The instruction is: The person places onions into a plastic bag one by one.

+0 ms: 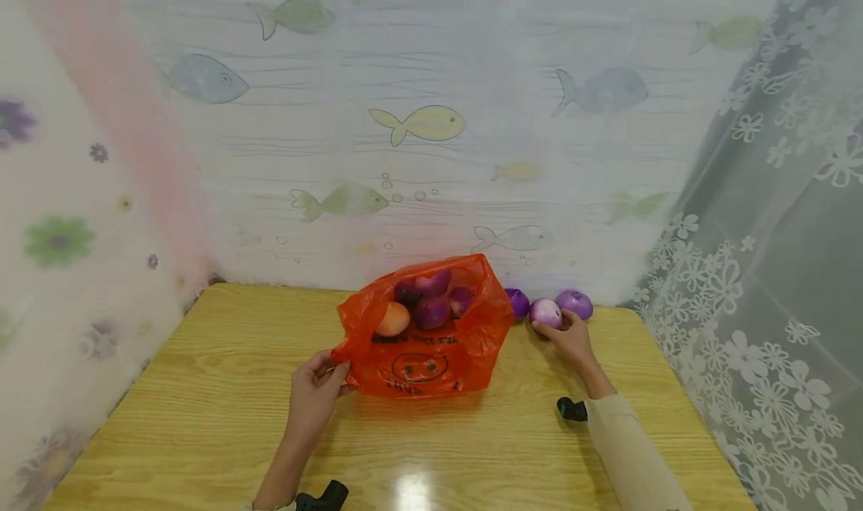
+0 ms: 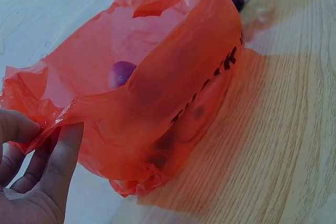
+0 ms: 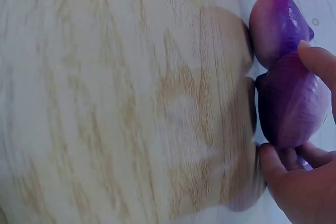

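My left hand [image 1: 317,386] pinches the left edge of a red plastic bag [image 1: 421,365], whose mouth gapes toward the camera. Inside the bag lie several purple onions [image 1: 431,311] and one orange round item [image 1: 393,319]. At the back right, my right hand [image 1: 571,340] grips a purple onion [image 1: 546,313] between thumb and fingers. A second onion [image 1: 574,303] sits just right of it, and another onion [image 1: 517,303] is on its left, beside the bag. The right wrist view shows the gripped onion [image 3: 291,100] against a neighbouring onion [image 3: 278,27].
The wooden table [image 1: 236,369] ends at a fish-print curtain [image 1: 418,159] close behind the onions. A sheer flowered curtain [image 1: 762,361] hangs along the right side. Black devices are at both wrists, one [image 1: 571,409] by the right sleeve.
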{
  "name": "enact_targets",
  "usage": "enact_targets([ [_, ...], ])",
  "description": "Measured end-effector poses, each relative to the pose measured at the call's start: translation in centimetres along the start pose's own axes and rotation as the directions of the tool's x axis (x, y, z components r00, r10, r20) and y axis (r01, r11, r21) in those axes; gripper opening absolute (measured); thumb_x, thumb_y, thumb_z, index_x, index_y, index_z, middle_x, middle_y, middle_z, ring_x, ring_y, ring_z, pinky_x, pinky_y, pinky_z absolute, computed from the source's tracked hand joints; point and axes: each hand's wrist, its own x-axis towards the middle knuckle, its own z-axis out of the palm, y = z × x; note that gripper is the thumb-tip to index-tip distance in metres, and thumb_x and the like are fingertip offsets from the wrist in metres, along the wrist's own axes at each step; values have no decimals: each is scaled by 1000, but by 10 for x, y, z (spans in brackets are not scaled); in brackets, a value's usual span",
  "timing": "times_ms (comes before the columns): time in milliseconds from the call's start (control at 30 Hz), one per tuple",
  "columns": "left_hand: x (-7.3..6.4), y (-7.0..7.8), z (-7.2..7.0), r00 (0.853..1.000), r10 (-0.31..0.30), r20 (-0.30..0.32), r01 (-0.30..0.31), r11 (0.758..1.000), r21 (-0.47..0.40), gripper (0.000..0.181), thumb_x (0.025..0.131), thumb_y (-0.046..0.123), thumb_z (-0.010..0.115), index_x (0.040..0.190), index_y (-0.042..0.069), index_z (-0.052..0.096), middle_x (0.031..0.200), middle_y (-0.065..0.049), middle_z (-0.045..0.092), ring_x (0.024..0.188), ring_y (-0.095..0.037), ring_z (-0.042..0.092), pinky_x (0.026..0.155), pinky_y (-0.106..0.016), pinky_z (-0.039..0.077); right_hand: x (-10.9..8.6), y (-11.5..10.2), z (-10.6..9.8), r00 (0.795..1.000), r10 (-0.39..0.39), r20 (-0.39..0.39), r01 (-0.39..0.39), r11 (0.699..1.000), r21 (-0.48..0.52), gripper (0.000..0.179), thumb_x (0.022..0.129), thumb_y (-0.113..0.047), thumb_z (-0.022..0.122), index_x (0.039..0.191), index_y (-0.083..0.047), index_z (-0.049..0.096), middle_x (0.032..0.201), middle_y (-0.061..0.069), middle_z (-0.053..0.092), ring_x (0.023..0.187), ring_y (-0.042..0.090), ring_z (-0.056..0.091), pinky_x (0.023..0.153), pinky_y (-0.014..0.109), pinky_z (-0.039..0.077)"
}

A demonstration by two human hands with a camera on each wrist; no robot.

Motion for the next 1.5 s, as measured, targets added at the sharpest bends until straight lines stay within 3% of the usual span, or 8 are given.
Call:
enact_targets([
  [200,-1,0,1,1000,-3,8,3,1000,9,22,101,-2,57,122,-8,60,110,-13,68,88,-9,71,72,-25,62,-3,0,-1,998,-42,-46,41,999,-11,79,87,-17,81,147,13,40,136,34,55,123,38,56,89,16,46],
  [333,0,0,1,1000,-3,13,3,1000,3,22,101,-2,56,122,-9,60,109,-12,68,87,-10,71,72,-26,62,-7,0,-3,998,-46,-42,45,999,-21,79,87,-17,81,148,11,40,138,33,54,124,40,57,81,7,42],
  [633,-3,2,2,1000,6,20,-6,1000,-1,22,102,2,58,120,-9,61,106,-9,68,86,-9,71,71,-26,62,-19,1,-7,999,-35,-21,35,999,24,80,85,-17,83,148,6,40,143,28,46,127,40,53,88,16,47],
  [867,-3,1,3,1000,2,28,-1,1000,-12,22,102,1,57,121,-9,60,107,-10,67,86,-10,70,72,-27,62,-32,-3,-10,999,-49,4,49,997,61,80,85,-15,84,150,1,39,146,24,46,131,35,49,90,11,44],
  [1167,-3,0,3,999,22,29,-21,1000,-16,23,102,3,59,120,-10,61,103,-4,69,86,-10,71,71,-27,62,-54,-13,-8,994,-99,37,91,983,162,80,84,-4,81,151,0,37,147,23,42,130,38,50,86,9,48],
  [1500,-3,1,3,999,31,35,-30,999,-27,24,102,3,59,121,-11,60,102,-5,69,84,-10,70,70,-25,62,-79,-20,-5,985,-165,42,155,971,183,79,81,2,83,149,-1,43,144,20,47,108,4,56,88,13,51],
])
